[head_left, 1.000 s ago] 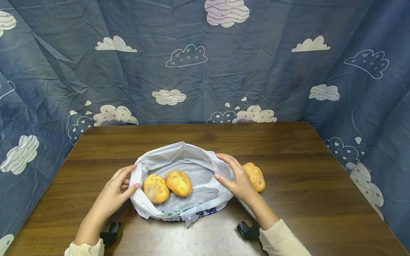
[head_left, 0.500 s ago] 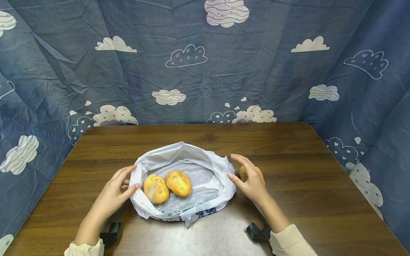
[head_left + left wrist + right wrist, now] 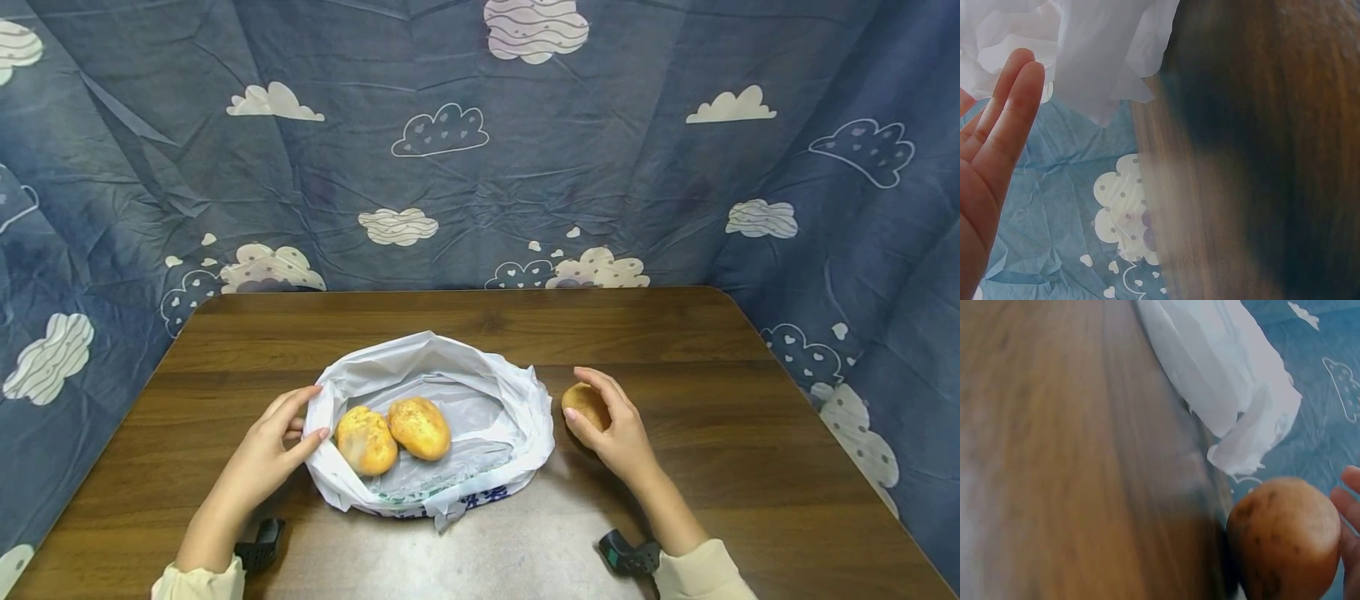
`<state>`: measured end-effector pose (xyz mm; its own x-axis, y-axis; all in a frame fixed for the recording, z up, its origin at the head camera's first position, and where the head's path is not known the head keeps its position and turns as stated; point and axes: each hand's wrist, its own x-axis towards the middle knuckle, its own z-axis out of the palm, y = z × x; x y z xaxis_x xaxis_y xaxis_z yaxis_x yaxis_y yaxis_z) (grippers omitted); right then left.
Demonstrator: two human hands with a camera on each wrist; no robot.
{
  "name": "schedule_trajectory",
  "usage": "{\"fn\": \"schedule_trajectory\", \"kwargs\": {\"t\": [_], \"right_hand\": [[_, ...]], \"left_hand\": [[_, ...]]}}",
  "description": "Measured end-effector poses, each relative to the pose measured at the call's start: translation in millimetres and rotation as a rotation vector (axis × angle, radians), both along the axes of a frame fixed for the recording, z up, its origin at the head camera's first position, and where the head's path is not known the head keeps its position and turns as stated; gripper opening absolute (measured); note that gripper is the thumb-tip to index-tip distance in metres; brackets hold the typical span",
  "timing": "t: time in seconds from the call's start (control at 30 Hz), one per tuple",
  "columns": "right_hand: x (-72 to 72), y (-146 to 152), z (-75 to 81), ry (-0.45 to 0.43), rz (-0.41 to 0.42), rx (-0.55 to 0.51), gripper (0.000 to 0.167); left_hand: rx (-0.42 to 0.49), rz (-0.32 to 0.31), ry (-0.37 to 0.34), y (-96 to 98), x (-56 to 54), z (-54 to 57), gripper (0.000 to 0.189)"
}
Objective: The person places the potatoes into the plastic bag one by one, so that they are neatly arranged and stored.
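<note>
A white plastic bag (image 3: 517, 400) stands with its mouth spread on the table, two yellow potatoes (image 3: 418, 428) inside at its left. My left hand (image 3: 258, 454) holds the bag's left rim, thumb and index fingertip on the plastic. In the left wrist view, two fingers (image 3: 1010, 112) lie straight against the bag's outside. To the bag's right, my right hand (image 3: 615, 433) is spread around a third potato (image 3: 583, 404), thumb on the near side and fingers on the far side. The right wrist view shows fingertips (image 3: 1344, 503) right beside that potato.
The brown wooden table (image 3: 750, 433) extends well to both sides of the bag. A blue curtain with white clouds (image 3: 450, 208) hangs behind it. Each wrist wears a small black camera, such as the right one (image 3: 628, 553).
My right hand has left the bag's right rim and moved right to the potato outside. The bag's right side has spread slightly outward. My left hand stays at the left rim.
</note>
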<state>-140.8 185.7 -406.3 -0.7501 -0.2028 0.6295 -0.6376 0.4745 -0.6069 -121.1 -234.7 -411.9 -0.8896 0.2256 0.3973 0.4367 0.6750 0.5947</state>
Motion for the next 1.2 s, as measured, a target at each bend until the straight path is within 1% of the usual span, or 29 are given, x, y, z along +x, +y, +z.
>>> {"fn": "schedule_trajectory", "kwargs": {"t": [0.17,0.3,0.47,0.6,0.67,0.83,0.9,1.07,1.2], "right_hand": [[1.1,12,-7.0,-0.027,-0.029,-0.006,0.053],[0.0,19,-13.7,-0.056,-0.046,-0.036,0.050],[-1.9,25,-21.1,-0.115,-0.065,-0.067,0.045],[-4.0,29,-26.5,-0.170,-0.058,-0.082,0.045],[-6.7,32,-32.4,-0.201,-0.059,-0.090,0.045],[-16.7,43,-54.1,-0.258,-0.059,-0.080,0.047],[-18.6,45,-58.8,-0.286,-0.064,-0.064,0.048],[-18.7,47,-61.3,-0.368,-0.079,-0.037,0.056],[-18.1,46,-62.4,-0.409,-0.064,-0.039,0.060]], "left_hand": [[-0.001,-0.002,0.002,-0.2,-1.7,-0.4,0.053],[0.010,-0.013,0.005,-0.2,-2.0,-1.1,0.053],[0.014,-0.020,0.007,0.0,-1.3,-1.0,0.053],[0.011,-0.012,-0.003,-0.1,-0.5,-0.3,0.053],[0.008,-0.007,-0.008,-0.1,-0.1,0.1,0.053],[-0.001,0.002,-0.009,-0.1,0.5,0.2,0.053],[-0.003,0.005,-0.008,-0.2,0.5,0.3,0.053],[-0.007,0.006,-0.007,-0.1,0.4,0.7,0.053],[-0.012,0.008,-0.008,0.4,0.5,0.6,0.053]]}}
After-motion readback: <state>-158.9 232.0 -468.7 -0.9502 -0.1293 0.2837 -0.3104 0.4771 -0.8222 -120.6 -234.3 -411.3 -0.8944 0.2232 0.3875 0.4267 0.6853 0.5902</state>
